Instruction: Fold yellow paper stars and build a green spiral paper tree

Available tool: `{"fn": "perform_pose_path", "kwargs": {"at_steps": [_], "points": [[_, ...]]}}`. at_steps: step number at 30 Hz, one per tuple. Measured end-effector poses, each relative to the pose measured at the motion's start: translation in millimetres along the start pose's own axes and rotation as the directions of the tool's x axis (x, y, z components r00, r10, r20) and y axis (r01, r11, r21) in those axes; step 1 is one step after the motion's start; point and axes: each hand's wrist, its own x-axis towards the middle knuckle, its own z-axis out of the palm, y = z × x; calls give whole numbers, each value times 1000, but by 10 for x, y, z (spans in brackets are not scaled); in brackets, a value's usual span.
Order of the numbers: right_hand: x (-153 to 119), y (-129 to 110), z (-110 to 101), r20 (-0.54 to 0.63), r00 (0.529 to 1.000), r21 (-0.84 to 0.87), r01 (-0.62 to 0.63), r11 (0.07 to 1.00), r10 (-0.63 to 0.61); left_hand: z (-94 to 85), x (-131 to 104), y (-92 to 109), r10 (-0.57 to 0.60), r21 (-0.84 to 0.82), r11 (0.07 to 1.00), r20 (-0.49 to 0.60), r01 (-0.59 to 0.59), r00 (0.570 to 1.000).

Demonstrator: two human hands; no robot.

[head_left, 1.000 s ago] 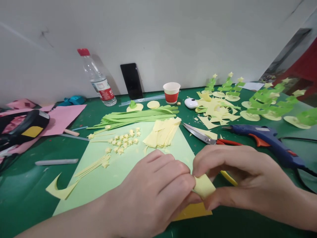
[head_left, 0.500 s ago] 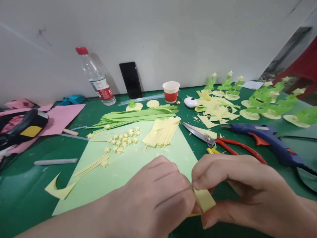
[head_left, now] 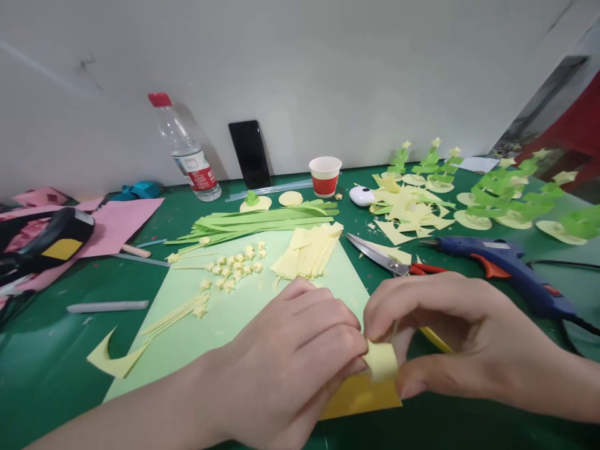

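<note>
Between my two hands is a pale yellow paper strip [head_left: 382,360], bent into a curve near its end. My left hand [head_left: 300,356] pinches it at its left side, fingers curled and partly hiding it. My right hand [head_left: 464,344] grips its right side between thumb and fingers. Below them lies a darker yellow sheet [head_left: 363,399]. On the light green sheet [head_left: 187,356] beyond are several small folded paper stars [head_left: 237,265], a pile of pale yellow strips [head_left: 309,250] and thin rolled stems [head_left: 175,314] with a star at the end.
Red-handled scissors [head_left: 389,257] and a blue glue gun [head_left: 497,259] lie to the right, near yellow paper scraps [head_left: 412,206]. Farther back stand a paper cup [head_left: 325,178], a phone [head_left: 250,153], a bottle [head_left: 190,156] and green paper plants [head_left: 506,194]. Green strips [head_left: 262,219] lie mid-table.
Both hands have risen slightly, and the strip's visible part has turned and curved between them. More of the darker yellow sheet shows below.
</note>
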Motion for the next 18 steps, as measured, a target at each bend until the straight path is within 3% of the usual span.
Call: {"fn": "perform_pose_path", "kwargs": {"at_steps": [7, 12, 18], "points": [[-6, 5, 1, -40, 998, -4, -47, 999, 47, 12, -1, 32, -101, 31, 994, -85, 104, 991], [2, 12, -5, -143, 990, -43, -22, 999, 16, -10, 16, 50, -80, 75, 994, -74, 85, 994], [-12, 16, -2, -69, 997, -167, 24, 986, -36, 22, 15, 43, -49, 144, 988, -51, 56, 997]]}}
